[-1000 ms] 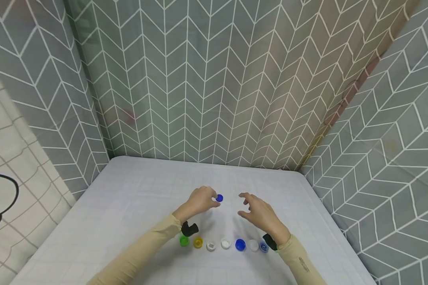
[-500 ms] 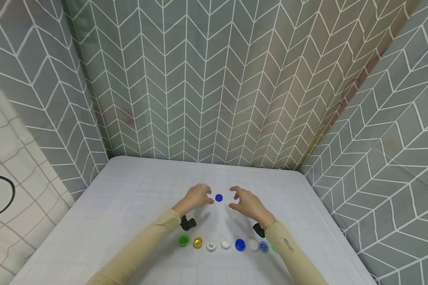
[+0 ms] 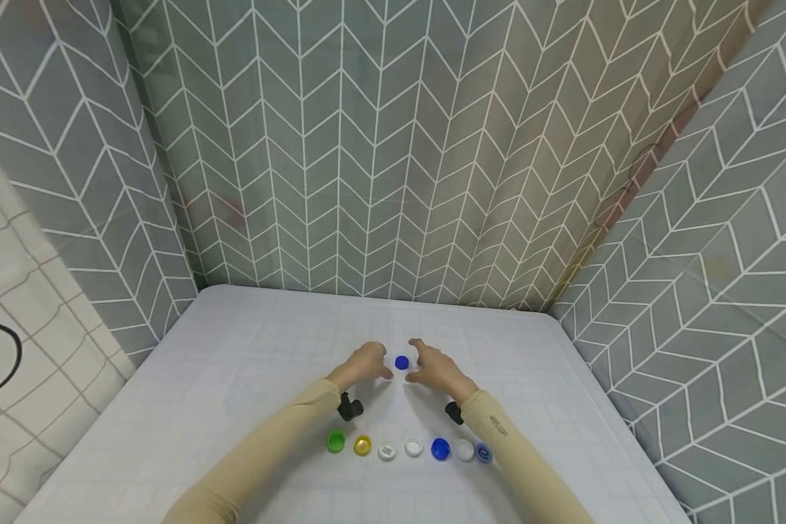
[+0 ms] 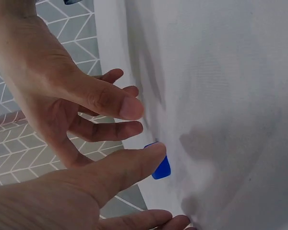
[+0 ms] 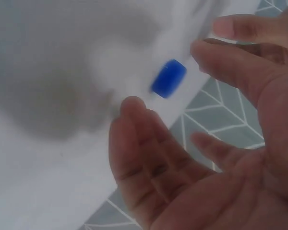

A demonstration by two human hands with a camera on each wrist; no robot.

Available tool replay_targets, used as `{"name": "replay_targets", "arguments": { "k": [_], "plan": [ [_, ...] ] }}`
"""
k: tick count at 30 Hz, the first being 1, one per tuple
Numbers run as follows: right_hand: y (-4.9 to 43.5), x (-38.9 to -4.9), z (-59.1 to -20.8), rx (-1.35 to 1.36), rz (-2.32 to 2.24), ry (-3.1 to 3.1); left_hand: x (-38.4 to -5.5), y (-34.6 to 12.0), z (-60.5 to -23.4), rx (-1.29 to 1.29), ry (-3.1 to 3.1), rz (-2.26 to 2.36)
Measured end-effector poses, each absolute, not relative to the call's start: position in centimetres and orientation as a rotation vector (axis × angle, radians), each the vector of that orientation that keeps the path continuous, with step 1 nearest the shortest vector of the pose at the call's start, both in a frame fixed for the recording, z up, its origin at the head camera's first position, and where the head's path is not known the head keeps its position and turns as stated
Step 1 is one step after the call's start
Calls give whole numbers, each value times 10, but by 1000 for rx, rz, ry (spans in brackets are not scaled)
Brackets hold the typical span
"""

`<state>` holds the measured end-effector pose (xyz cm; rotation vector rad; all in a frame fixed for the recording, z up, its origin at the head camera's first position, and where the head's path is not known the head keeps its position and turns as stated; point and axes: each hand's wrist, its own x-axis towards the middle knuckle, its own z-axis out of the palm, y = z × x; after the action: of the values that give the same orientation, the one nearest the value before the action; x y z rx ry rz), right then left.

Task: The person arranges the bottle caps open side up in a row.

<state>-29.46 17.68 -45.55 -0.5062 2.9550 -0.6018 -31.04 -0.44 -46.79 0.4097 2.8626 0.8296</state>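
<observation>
A small blue bottle cap [image 3: 402,362] sits on the white-covered table between my two hands. My left hand [image 3: 363,364] is just to its left, thumb and fingers spread and gently bent toward it. On the right side my right hand [image 3: 435,370] mirrors this, its thumb and fingers apart and holding nothing. In the left wrist view the left thumb partly covers the blue cap [image 4: 162,167]. From the right wrist view, a gap of white cloth shows between the blue cap [image 5: 169,79] and the right fingertips.
Nearer me a row of caps lies on the table [image 3: 268,327]: green [image 3: 336,441], yellow [image 3: 362,445], several white or clear, a larger blue cap [image 3: 441,449] and a blue-patterned one [image 3: 483,453]. Grey patterned curtains [image 3: 367,145] hang around the table.
My right hand has moved left and closer to the blue cap. The left hand has drawn back slightly from over the cap's edge. The cap has hardly moved.
</observation>
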Motion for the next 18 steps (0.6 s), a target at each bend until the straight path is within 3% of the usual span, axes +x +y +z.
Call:
{"name": "replay_targets", "arguments": {
  "k": [18],
  "plan": [
    [165,-311,-474,-511,-669,2981,-322,11,-479,478,2966,777]
  ]
}}
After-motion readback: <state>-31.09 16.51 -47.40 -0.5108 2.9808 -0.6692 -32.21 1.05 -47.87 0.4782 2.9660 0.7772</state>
